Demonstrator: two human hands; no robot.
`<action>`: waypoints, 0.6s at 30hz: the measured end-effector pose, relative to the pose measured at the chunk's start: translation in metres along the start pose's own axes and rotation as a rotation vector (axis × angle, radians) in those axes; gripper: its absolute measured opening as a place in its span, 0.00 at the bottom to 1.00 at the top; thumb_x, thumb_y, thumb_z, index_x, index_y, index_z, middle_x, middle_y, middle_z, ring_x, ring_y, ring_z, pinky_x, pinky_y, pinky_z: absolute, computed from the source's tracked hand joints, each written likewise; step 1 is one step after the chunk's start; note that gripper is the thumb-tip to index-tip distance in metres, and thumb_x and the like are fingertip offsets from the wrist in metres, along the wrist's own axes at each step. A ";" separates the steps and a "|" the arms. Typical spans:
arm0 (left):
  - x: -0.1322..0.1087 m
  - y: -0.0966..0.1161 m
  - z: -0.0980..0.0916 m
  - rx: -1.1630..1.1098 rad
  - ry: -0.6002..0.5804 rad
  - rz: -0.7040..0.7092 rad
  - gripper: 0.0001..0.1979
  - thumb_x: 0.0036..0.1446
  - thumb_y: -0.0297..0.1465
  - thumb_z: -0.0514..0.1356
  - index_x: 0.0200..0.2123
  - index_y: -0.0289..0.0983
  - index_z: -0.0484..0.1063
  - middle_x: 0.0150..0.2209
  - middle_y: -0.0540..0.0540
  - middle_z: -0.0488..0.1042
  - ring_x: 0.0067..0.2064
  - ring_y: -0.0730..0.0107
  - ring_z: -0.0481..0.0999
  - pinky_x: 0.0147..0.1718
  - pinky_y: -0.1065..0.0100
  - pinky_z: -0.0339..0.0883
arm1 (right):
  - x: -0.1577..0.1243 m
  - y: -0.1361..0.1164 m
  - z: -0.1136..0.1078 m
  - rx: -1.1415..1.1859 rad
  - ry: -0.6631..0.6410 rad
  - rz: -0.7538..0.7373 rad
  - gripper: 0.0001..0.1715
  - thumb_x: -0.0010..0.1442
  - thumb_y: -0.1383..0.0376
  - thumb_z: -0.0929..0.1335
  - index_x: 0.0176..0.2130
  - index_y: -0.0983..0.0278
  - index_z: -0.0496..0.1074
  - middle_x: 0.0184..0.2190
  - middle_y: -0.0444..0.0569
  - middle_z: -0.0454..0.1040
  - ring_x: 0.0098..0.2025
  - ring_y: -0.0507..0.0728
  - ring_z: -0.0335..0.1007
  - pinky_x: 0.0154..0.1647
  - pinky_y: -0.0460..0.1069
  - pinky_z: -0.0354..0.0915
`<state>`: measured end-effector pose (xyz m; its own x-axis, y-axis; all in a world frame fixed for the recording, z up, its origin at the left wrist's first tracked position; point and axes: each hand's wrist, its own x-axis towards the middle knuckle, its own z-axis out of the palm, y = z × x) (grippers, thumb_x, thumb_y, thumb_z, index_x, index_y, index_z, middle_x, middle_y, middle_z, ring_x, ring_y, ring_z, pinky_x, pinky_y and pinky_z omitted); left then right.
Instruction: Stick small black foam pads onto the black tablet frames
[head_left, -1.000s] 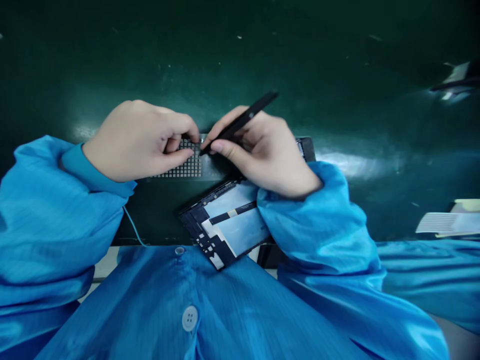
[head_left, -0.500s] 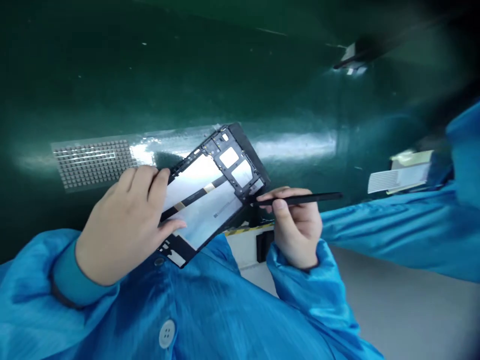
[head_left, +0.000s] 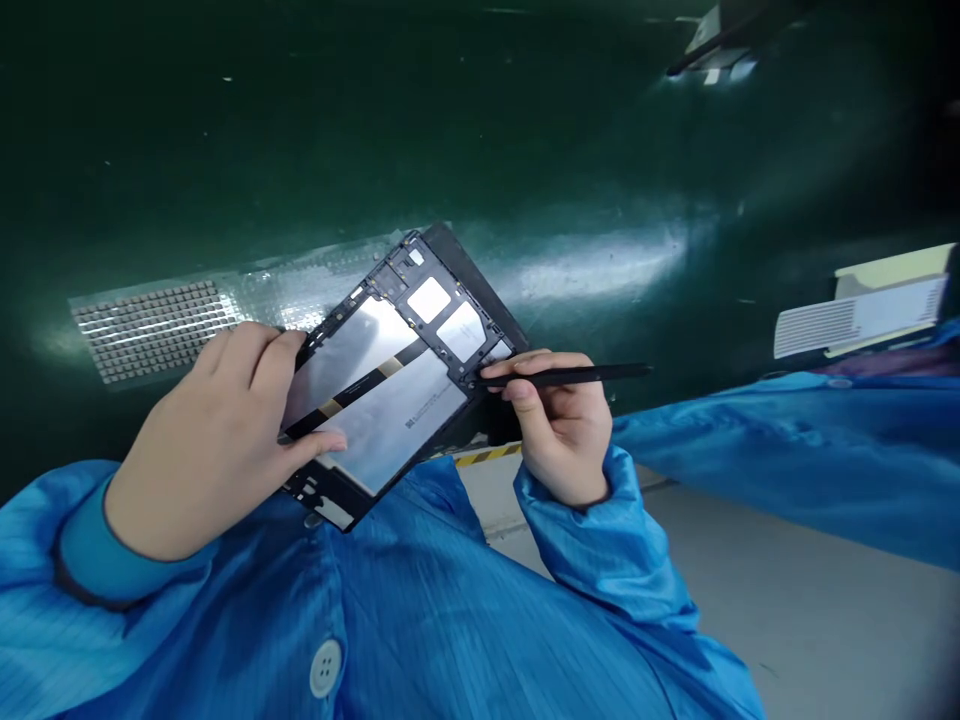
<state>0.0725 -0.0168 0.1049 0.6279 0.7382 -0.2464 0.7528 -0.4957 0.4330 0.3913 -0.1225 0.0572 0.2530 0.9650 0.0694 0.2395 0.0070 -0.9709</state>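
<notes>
My left hand (head_left: 217,440) grips the left side of a tablet frame (head_left: 397,400), its thumb lying over the silvery inner face and its fingers along the far edge. The frame is tilted across the table edge, with a black strip and cut-out windows showing. A dark flat block (head_left: 476,280) lies under its upper right end. My right hand (head_left: 566,425) is closed around slim black tweezers (head_left: 592,374), held nearly level. Their tip meets or nearly meets the frame's right corner; the fingers hide part of it.
A clear sheet with rows of small grey pieces (head_left: 154,330) lies on the green table (head_left: 337,130) at left. White striped strips on yellowish backing (head_left: 862,310) lie at right. A co-worker's blue sleeve (head_left: 750,440) reaches in at right. Yellow-black tape (head_left: 487,455) marks the table edge.
The view has shifted, so the frame and both hands appear further left. Both hands keep their holds, and the tweezers stay at the same corner of the frame.
</notes>
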 end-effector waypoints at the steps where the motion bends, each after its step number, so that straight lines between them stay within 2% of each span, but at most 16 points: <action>1: 0.000 0.000 0.000 -0.016 -0.001 -0.007 0.49 0.69 0.69 0.47 0.77 0.41 0.63 0.58 0.26 0.71 0.62 0.11 0.74 0.55 0.16 0.70 | 0.000 0.000 0.001 0.001 0.000 -0.004 0.05 0.78 0.60 0.74 0.50 0.55 0.75 0.44 0.48 0.87 0.46 0.57 0.89 0.50 0.55 0.87; 5: 0.001 0.002 -0.002 -0.046 -0.005 -0.027 0.48 0.67 0.69 0.51 0.75 0.44 0.65 0.57 0.29 0.72 0.63 0.13 0.74 0.55 0.17 0.70 | 0.000 0.003 0.004 -0.042 0.003 -0.061 0.04 0.77 0.62 0.73 0.51 0.55 0.75 0.44 0.49 0.87 0.48 0.60 0.89 0.49 0.57 0.86; 9: 0.001 0.000 -0.003 -0.072 -0.001 -0.030 0.48 0.67 0.69 0.52 0.75 0.42 0.66 0.58 0.28 0.72 0.63 0.12 0.74 0.55 0.18 0.70 | 0.001 0.000 -0.002 -0.190 -0.019 -0.261 0.10 0.72 0.67 0.74 0.51 0.53 0.78 0.44 0.50 0.88 0.46 0.64 0.88 0.49 0.63 0.84; 11: 0.000 -0.003 -0.001 -0.067 0.017 -0.015 0.46 0.67 0.68 0.54 0.74 0.43 0.66 0.58 0.28 0.72 0.62 0.15 0.75 0.56 0.19 0.72 | -0.007 -0.006 -0.007 -0.214 0.115 -0.295 0.08 0.70 0.67 0.74 0.46 0.54 0.81 0.45 0.51 0.88 0.47 0.66 0.87 0.49 0.65 0.82; 13: -0.001 -0.006 0.003 -0.046 0.047 0.017 0.45 0.68 0.66 0.58 0.74 0.42 0.65 0.59 0.28 0.73 0.62 0.19 0.75 0.58 0.23 0.74 | -0.027 -0.016 -0.007 -0.225 0.221 -0.175 0.08 0.71 0.66 0.71 0.39 0.55 0.81 0.41 0.50 0.87 0.43 0.65 0.85 0.44 0.63 0.80; 14: -0.002 -0.007 0.007 -0.041 0.064 0.033 0.44 0.69 0.64 0.60 0.74 0.40 0.65 0.59 0.27 0.73 0.62 0.20 0.75 0.59 0.24 0.74 | -0.042 -0.021 -0.004 -0.242 0.182 -0.068 0.10 0.71 0.66 0.71 0.37 0.55 0.81 0.37 0.49 0.86 0.39 0.64 0.84 0.39 0.60 0.78; 15: -0.003 -0.006 0.011 -0.047 0.080 0.045 0.43 0.69 0.61 0.63 0.74 0.39 0.65 0.59 0.27 0.74 0.62 0.21 0.75 0.60 0.25 0.75 | -0.059 -0.025 0.003 -0.253 0.080 0.052 0.09 0.72 0.64 0.71 0.37 0.55 0.81 0.34 0.47 0.85 0.35 0.62 0.83 0.34 0.57 0.77; 16: -0.005 -0.003 0.015 -0.067 0.094 0.054 0.42 0.69 0.58 0.65 0.74 0.38 0.65 0.60 0.26 0.74 0.63 0.23 0.75 0.61 0.26 0.75 | -0.077 -0.029 0.012 -0.244 -0.042 0.157 0.05 0.71 0.63 0.73 0.41 0.55 0.81 0.33 0.45 0.85 0.31 0.61 0.82 0.30 0.55 0.75; 17: -0.006 0.001 0.020 -0.099 0.107 0.062 0.40 0.69 0.55 0.67 0.74 0.38 0.65 0.60 0.27 0.75 0.62 0.24 0.76 0.62 0.27 0.76 | -0.094 -0.033 0.023 -0.217 -0.138 0.236 0.05 0.71 0.61 0.75 0.47 0.54 0.81 0.33 0.44 0.86 0.28 0.60 0.82 0.27 0.53 0.74; 18: -0.008 0.007 0.025 -0.140 0.120 0.069 0.39 0.70 0.53 0.68 0.73 0.39 0.65 0.60 0.28 0.75 0.62 0.27 0.77 0.62 0.28 0.77 | -0.110 -0.035 0.034 -0.168 -0.156 0.273 0.13 0.70 0.59 0.76 0.54 0.53 0.79 0.35 0.43 0.88 0.27 0.59 0.82 0.25 0.52 0.74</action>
<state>0.0778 -0.0370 0.0884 0.6426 0.7582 -0.1102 0.6686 -0.4848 0.5639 0.3229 -0.2200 0.0757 0.1864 0.9537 -0.2360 0.3369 -0.2877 -0.8965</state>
